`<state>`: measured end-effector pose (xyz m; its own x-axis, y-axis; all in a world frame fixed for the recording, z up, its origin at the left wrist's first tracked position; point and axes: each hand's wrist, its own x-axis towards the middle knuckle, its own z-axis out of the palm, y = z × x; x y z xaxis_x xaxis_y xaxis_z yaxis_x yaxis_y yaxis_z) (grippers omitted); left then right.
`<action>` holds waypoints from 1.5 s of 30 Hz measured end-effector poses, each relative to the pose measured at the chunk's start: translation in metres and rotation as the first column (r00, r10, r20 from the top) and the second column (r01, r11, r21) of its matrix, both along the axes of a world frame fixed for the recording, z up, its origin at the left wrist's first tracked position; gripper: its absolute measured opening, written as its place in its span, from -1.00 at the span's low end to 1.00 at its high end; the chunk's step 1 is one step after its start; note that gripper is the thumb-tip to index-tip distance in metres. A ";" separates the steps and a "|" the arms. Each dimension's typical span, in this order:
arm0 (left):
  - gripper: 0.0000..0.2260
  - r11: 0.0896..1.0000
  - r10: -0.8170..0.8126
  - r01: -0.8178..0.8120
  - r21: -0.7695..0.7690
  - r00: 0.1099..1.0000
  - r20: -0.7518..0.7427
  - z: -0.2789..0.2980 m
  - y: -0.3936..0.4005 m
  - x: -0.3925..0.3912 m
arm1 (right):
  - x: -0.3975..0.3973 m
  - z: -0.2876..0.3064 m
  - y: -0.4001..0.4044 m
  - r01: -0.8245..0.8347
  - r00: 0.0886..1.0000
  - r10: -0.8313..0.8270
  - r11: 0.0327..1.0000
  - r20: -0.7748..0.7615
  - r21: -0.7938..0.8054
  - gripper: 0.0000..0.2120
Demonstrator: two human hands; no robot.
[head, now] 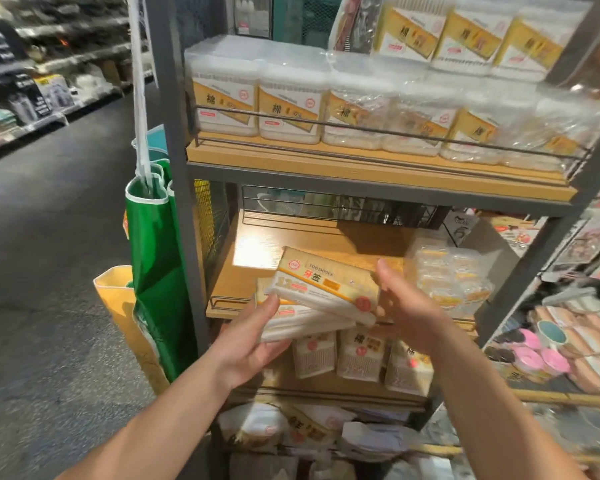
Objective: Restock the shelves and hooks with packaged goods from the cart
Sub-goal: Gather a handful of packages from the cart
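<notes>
Left hand (253,337) grips toothpick packs (326,289) at shelf (253,251) edge.

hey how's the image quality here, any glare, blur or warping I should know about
Head view: a bright light patch glares on the middle shelf board behind the toothpick packs; plastic wrap on the cotton swab boxes throws reflections; the right edge and bottom are blurred; the wide angle bends the shelf posts.
</notes>
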<state>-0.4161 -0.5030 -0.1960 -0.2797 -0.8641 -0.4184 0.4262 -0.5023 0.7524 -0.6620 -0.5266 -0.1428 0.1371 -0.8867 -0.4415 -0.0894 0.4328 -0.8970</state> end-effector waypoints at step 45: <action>-0.21 0.772 -0.042 0.578 -0.264 0.462 0.886 0.001 -0.103 0.026 | 0.006 -0.044 -0.088 -0.517 0.768 0.385 0.844 -0.513 -0.141 -0.07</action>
<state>-0.3899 -0.6062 -0.1954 -0.3468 -0.9207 -0.1790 -0.5995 0.0709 0.7972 -0.6565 -0.6143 -0.1868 0.3968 -0.8606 -0.3192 -0.6321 -0.0040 -0.7749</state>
